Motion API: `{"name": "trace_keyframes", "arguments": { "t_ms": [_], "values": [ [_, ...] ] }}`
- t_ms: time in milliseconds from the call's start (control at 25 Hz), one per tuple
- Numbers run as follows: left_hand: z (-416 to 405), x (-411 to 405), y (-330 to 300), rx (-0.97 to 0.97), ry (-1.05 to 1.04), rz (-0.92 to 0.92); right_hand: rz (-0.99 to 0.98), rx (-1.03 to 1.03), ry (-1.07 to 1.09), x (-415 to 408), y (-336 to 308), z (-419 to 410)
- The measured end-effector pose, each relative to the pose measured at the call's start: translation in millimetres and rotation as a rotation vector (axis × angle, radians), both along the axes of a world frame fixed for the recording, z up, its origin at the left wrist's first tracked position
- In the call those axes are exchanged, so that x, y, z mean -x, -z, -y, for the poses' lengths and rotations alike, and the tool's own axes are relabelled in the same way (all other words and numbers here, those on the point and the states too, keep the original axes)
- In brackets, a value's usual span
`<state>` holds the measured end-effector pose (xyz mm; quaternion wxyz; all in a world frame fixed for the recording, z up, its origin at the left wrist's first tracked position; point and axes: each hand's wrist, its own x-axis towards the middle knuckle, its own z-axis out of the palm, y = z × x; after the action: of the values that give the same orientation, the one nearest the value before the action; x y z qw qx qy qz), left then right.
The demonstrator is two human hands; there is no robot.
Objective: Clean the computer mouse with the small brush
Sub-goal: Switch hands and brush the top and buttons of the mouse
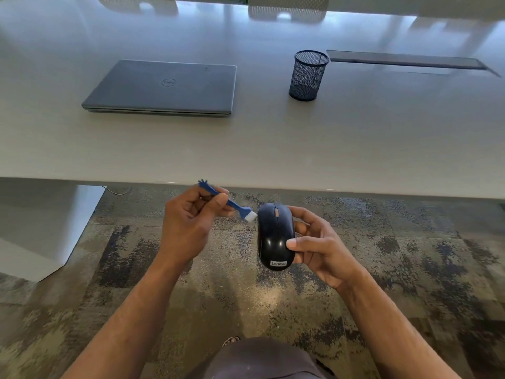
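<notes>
Chairs (287, 9) at 12 o'clock cut off by top edge, blurred. Both forearms cut off at bottom. Brush (232, 205) handle partly hidden in left hand (188, 222); right hand (319, 242) fingers behind mouse (275, 236).

— What colours sit low in the frame?
— A glossy black mouse (275, 236) with a white label at its near end, and a blue brush (229, 201) tipped with white bristles.
— And the floor?
— The carpet (382, 242) is mottled: beige, grey and dark patches.
— Higher up?
— A pale, off-white surface (246, 149); at upper left a grey laptop (164, 87); right of it a mesh cup (308, 75), black or perhaps very dark blue.
</notes>
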<state>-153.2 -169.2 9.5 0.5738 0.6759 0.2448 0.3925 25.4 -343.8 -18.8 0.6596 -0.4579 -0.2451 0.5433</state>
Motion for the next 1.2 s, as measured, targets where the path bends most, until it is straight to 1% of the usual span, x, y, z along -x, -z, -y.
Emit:
{"name": "trace_keyframes", "arguments": {
  "t_ms": [120, 280, 440, 640, 840, 960, 1080, 1200],
  "values": [
    [2, -3, -9, -0.019, 0.026, 0.053, 0.022, 0.018, 0.005, 5, 2, -1],
    [19, -15, -16, -0.093, 0.058, 0.032, 0.060, 0.022, 0.009, 9, 4, -4],
    [27, -25, -19, -0.125, 0.007, 0.057, 0.107, 0.035, 0.024, 13, 6, -6],
    [31, -28, -17, -0.178, -0.051, 0.030, 0.114, 0.055, 0.034, 14, 6, -5],
    [27, -25, -13, -0.178, -0.130, -0.040, 0.103, 0.053, 0.052, 12, 8, -4],
    [24, -24, -14, -0.172, -0.172, -0.038, 0.118, 0.048, 0.037, 12, 5, -5],
    [28, -25, -16, -0.140, -0.137, -0.003, 0.101, 0.039, 0.027, 13, 2, -6],
    [32, -27, -14, -0.157, -0.115, -0.038, 0.089, 0.029, 0.021, 13, 2, -7]
  ]
}}
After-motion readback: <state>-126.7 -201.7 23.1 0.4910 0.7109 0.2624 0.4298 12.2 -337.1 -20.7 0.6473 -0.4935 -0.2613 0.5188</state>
